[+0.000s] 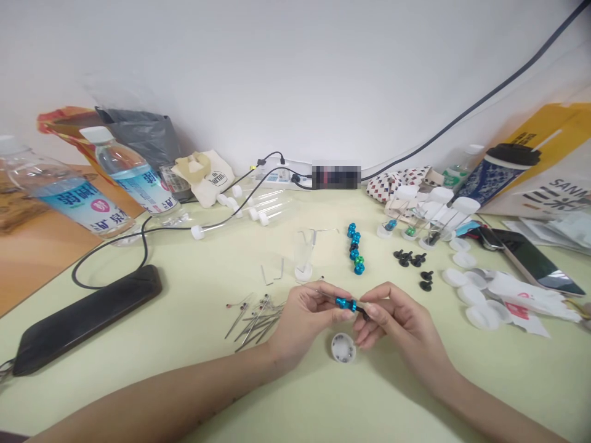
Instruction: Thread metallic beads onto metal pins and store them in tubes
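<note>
My left hand pinches a small blue metal part, with a thin rod running back under its fingers. My right hand closes its fingertips on a black piece at the right end of the blue part. Just below the hands is a round white cap with tiny bits inside. Several metal rods lie in a loose pile beside my left hand. Beyond the hands, blue, green and black metal parts form a column, and black pieces sit to their right.
Water bottles and a black power bank are on the left. A clear tube stands mid-table. Vials, white lids, a phone and a cup are on the right. Cables cross the back left.
</note>
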Available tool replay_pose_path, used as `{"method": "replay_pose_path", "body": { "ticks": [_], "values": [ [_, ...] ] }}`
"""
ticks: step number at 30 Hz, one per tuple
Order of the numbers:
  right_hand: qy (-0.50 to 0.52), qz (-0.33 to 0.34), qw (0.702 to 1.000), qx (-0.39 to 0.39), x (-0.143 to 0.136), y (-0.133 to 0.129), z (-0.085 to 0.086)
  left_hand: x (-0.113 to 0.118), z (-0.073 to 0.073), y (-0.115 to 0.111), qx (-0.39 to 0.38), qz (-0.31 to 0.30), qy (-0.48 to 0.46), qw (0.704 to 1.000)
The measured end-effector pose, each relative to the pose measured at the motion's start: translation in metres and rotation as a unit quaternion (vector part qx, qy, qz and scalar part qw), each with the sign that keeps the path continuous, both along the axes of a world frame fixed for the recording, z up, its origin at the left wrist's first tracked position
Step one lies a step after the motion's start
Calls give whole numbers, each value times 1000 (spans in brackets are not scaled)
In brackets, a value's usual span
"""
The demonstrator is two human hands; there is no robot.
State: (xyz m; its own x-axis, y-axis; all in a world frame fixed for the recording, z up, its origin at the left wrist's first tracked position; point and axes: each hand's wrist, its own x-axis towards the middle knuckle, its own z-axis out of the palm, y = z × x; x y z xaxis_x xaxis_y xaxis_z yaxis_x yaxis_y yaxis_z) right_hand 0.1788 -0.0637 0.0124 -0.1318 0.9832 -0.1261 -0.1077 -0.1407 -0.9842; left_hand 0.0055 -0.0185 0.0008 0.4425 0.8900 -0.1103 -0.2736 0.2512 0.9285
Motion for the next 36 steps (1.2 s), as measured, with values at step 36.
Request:
{"method": "replay_pose_path", "body": {
  "ticks": [36],
  "values": [
    [-159, 7, 986, 47, 4, 1, -7, 1, -3, 4, -48, 5, 8, 999]
  ]
}}
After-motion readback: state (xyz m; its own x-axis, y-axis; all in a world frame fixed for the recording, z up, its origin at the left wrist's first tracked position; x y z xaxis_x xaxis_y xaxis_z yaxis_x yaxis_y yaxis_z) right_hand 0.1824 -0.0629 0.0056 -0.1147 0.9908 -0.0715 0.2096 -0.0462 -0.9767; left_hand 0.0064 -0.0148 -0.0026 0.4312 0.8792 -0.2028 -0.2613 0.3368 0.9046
